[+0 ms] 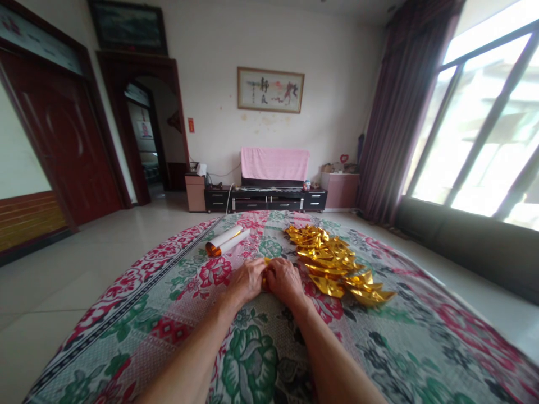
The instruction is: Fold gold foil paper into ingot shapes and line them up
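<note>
My left hand [249, 279] and my right hand [285, 279] meet over the middle of the table, fingers closed on one piece of gold foil paper [265, 278]. Most of that piece is hidden by my fingers, so its folded shape does not show. Just right of my hands lies a long heap of folded gold paper ingots [330, 259], boat-shaped with pointed ends. Beyond my left hand rests a loose roll of foil paper [227, 240], white outside and gold inside.
A floral cloth [138, 320] in red, green and grey covers the round table. Farther back, a low black cabinet [267, 200] stands against the wall, with a pink towel [274, 164] draped over a screen on it. Purple curtains [404, 112] hang beside the window at right.
</note>
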`<state>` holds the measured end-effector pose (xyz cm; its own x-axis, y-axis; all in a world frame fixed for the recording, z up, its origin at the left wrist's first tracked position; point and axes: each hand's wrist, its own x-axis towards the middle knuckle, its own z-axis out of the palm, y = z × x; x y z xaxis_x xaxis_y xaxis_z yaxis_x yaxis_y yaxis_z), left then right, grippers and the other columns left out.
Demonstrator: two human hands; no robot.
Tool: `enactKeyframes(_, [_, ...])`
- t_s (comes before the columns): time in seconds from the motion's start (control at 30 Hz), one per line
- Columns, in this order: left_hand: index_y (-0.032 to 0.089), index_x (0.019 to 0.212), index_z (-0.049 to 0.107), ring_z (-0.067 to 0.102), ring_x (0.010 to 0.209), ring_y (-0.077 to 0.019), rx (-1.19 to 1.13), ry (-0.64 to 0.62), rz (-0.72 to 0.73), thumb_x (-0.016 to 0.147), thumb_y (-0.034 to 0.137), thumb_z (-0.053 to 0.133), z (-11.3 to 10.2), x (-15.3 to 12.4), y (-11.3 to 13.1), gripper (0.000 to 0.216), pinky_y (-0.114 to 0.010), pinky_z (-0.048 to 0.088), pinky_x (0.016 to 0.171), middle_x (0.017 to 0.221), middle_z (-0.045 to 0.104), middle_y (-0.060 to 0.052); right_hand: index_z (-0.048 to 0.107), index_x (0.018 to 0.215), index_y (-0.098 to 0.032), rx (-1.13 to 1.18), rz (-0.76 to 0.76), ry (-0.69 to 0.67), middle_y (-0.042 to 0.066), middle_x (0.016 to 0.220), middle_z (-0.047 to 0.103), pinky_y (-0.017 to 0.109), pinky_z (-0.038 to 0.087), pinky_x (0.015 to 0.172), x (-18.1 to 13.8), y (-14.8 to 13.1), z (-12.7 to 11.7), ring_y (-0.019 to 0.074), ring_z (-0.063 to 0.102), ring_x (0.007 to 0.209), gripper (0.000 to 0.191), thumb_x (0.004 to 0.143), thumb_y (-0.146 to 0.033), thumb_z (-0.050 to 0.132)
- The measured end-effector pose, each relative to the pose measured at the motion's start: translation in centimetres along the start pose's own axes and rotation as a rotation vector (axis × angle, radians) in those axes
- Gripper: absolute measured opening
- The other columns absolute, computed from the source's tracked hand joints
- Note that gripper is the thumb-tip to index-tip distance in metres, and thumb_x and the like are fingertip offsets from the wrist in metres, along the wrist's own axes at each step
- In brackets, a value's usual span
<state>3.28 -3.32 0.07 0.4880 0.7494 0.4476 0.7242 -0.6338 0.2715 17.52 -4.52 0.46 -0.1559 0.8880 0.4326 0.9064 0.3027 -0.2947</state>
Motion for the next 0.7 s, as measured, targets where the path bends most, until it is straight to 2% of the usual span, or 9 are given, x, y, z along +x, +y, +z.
enactKeyframes(0.17, [0.018, 0.091, 0.066, 0.053, 0.094, -0.0185, 0.028, -0.058, 0.043, 0.080, 0.009, 0.037, -0.10, -0.12, -0.21, 0.032, -0.031, 0.041, 0.090, 0.097, 0.063, -0.007, 0.060, 0.090, -0.021, -0.012, 0.000, -0.047, 0.005, 0.102, 0.061, 0.027, 0.033, 0.076, -0.02, 0.16, -0.02, 0.0167, 0.051, 0.093, 0.023, 0.085, -0.021, 0.038])
enactKeyframes(0.43, [0.019, 0.094, 0.066, 0.053, 0.092, -0.0186, 0.011, -0.014, 0.052, 0.082, 0.013, 0.039, 0.09, -0.27, -0.50, 0.031, -0.033, 0.042, 0.088, 0.098, 0.063, -0.006, 0.055, 0.106, -0.026, -0.024, -0.047, -0.067, 0.003, 0.114, 0.057, 0.030, 0.032, 0.081, -0.22, 0.52, 0.63, 0.0180, 0.046, 0.104, 0.027, 0.087, -0.024, 0.035])
enactKeyframes(0.7, [0.020, 0.092, 0.067, 0.054, 0.095, -0.0180, -0.013, 0.004, 0.035, 0.080, 0.012, 0.043, -0.18, -0.23, -0.38, 0.029, -0.033, 0.040, 0.091, 0.101, 0.065, -0.004, 0.053, 0.108, -0.028, -0.040, -0.032, -0.078, 0.002, 0.117, 0.054, 0.034, 0.030, 0.085, -0.55, -0.20, 0.10, 0.0205, 0.043, 0.106, 0.030, 0.082, -0.026, 0.038])
